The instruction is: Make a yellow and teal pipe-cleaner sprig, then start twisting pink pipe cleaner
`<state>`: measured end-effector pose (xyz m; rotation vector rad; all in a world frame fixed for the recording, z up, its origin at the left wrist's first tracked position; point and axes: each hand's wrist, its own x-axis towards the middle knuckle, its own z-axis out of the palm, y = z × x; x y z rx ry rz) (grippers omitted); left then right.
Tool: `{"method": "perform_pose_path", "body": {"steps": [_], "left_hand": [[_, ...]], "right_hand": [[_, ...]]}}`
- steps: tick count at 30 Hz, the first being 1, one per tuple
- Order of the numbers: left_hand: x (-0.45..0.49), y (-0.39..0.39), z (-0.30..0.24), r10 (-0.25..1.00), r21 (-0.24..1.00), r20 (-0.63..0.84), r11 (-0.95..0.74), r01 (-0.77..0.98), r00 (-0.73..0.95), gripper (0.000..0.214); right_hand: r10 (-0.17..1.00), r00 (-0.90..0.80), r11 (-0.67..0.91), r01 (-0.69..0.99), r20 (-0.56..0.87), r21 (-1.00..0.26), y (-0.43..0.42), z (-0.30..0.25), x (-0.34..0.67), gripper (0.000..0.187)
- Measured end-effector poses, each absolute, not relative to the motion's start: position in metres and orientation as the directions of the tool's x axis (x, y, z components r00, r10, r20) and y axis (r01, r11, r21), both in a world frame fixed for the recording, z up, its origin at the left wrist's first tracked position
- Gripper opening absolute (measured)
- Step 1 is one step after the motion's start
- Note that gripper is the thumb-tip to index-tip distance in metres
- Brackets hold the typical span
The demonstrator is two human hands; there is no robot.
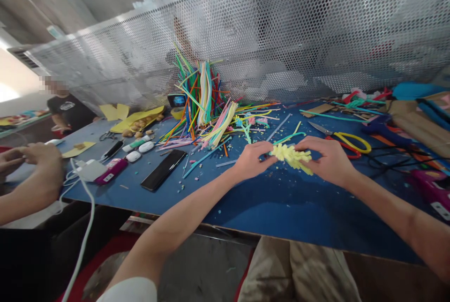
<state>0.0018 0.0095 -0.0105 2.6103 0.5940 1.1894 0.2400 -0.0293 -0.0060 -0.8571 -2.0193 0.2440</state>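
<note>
Between my two hands, just above the blue tabletop (260, 213), is a bunch of yellow pipe cleaners (291, 155) twisted into a fluffy, leaf-like shape. My left hand (255, 159) pinches its left end, where a bit of green shows. At the other end, the fingers of my right hand (325, 156) close on the yellow tips. Scissors with yellow and red handles (351, 142) lie open just beyond my right hand. Behind my left hand is a small green, blue and pink pipe-cleaner piece (246, 128).
A large bundle of coloured pipe cleaners (204, 95) stands against the perforated metal panel (298, 34). On the left lie a black phone (163, 169), a purple power strip (111, 171) and a white cable (89, 217). A co-worker's hands (38, 161) are at far left; another person (72, 109) is beyond.
</note>
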Motion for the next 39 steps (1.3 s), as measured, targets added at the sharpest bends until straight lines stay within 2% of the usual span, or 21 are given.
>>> {"method": "perform_pose_path", "body": {"steps": [3, 6, 9, 11, 13, 17, 25, 32, 36, 39], "left_hand": [[0.005, 0.008, -0.011, 0.494, 0.294, 0.706, -0.856, 0.424, 0.508, 0.024], [0.007, 0.007, -0.01, 0.562, 0.259, 0.716, -0.765, 0.59, 0.414, 0.031], [0.009, 0.007, -0.01, 0.613, 0.249, 0.689, -0.7, 0.669, 0.385, 0.034], [0.011, 0.006, -0.011, 0.634, 0.255, 0.67, -0.684, 0.683, 0.385, 0.034], [0.013, 0.006, -0.012, 0.645, 0.265, 0.659, -0.681, 0.682, 0.388, 0.034], [0.017, 0.003, -0.014, 0.657, 0.283, 0.644, -0.681, 0.675, 0.392, 0.034], [0.018, 0.0, -0.011, 0.694, 0.265, 0.588, -0.652, 0.711, 0.416, 0.035], [0.02, -0.002, -0.011, 0.694, 0.266, 0.582, -0.654, 0.708, 0.423, 0.03], [0.02, -0.001, -0.013, 0.699, 0.335, 0.585, -0.671, 0.662, 0.412, 0.022], [0.02, 0.002, -0.016, 0.703, 0.412, 0.593, -0.685, 0.601, 0.394, 0.02]], "right_hand": [[0.67, -0.198, 0.686, 0.532, 0.715, -0.496, -0.031, 0.002, 0.239, 0.021], [0.577, -0.054, 0.682, 0.58, 0.815, -0.445, -0.033, 0.007, 0.239, 0.021], [0.475, -0.186, 0.688, 0.688, 0.86, -0.231, -0.032, 0.006, 0.239, 0.021], [0.466, -0.294, 0.654, 0.75, 0.834, -0.101, -0.03, 0.002, 0.238, 0.021], [0.48, -0.346, 0.629, 0.776, 0.807, -0.042, -0.028, -0.001, 0.237, 0.017], [0.483, -0.366, 0.631, 0.775, 0.795, -0.027, -0.025, -0.003, 0.236, 0.011], [0.488, -0.402, 0.603, 0.797, 0.775, 0.034, -0.024, -0.003, 0.237, 0.011], [0.481, -0.395, 0.614, 0.789, 0.782, 0.021, -0.022, -0.006, 0.235, 0.005], [0.511, -0.348, 0.558, 0.83, 0.786, 0.005, -0.027, -0.008, 0.228, 0.01], [0.52, -0.28, 0.539, 0.84, 0.807, -0.055, -0.031, -0.01, 0.222, 0.012]]}}
